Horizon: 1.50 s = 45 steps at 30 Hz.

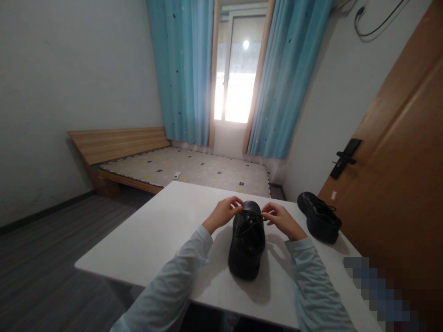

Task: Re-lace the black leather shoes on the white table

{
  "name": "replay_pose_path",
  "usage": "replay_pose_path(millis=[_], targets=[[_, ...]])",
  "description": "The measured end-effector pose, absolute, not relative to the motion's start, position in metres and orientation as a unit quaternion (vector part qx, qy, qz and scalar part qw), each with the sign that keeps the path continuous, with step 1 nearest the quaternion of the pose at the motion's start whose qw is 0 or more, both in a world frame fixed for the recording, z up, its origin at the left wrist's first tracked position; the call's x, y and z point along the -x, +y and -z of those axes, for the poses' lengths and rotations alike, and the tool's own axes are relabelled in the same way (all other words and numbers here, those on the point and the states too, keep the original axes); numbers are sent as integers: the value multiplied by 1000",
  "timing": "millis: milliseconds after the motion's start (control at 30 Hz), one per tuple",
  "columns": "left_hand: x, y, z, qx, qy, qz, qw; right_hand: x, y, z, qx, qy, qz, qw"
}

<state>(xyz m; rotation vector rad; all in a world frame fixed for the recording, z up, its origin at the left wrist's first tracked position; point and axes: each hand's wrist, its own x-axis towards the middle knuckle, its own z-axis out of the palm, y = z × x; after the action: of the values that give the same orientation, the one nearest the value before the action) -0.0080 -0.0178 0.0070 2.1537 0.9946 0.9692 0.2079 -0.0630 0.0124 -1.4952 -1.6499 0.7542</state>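
A black lace-up shoe (246, 260) stands upright on the white table (145, 235), its toe pointing away from me and its heel toward me. Black shoelaces (252, 217) cross over its tongue. My left hand (225, 213) is at the left of the shoe's front, thumb and fingers pinched at the lace there. On the opposite side my right hand (283, 221) pinches the lace with thumb and forefinger, the other fingers curled. The thin lace ends between my fingertips are hard to make out. A second black shoe (320, 216) sits on the table's right edge, apart from my hands.
Beyond the table is a bed (204, 167) with a patterned mattress and a small white remote (176, 175) on it. A brown door (391, 152) with a black handle stands close on the right. Blue curtains (188, 69) flank the window behind.
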Motion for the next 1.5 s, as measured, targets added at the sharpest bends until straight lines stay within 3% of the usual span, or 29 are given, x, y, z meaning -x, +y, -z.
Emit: replay_pose_path(millis=[133, 400, 833, 1233, 1500], targets=[[4, -27, -19, -829, 310, -404, 231, -203, -67, -23, 556, -694, -192, 414], [0, -29, -17, -869, 275, -382, 151, -199, -68, -22, 538, -739, -172, 367], [6, -28, -20, -852, 305, -369, 212, -204, -69, -23, 515, -747, -200, 370], [27, -17, -16, -838, 361, -256, 320, -220, -74, -24, 532, -750, -220, 325], [27, -20, -18, -851, 355, -239, 304, -220, -73, -23, 540, -747, -232, 311]])
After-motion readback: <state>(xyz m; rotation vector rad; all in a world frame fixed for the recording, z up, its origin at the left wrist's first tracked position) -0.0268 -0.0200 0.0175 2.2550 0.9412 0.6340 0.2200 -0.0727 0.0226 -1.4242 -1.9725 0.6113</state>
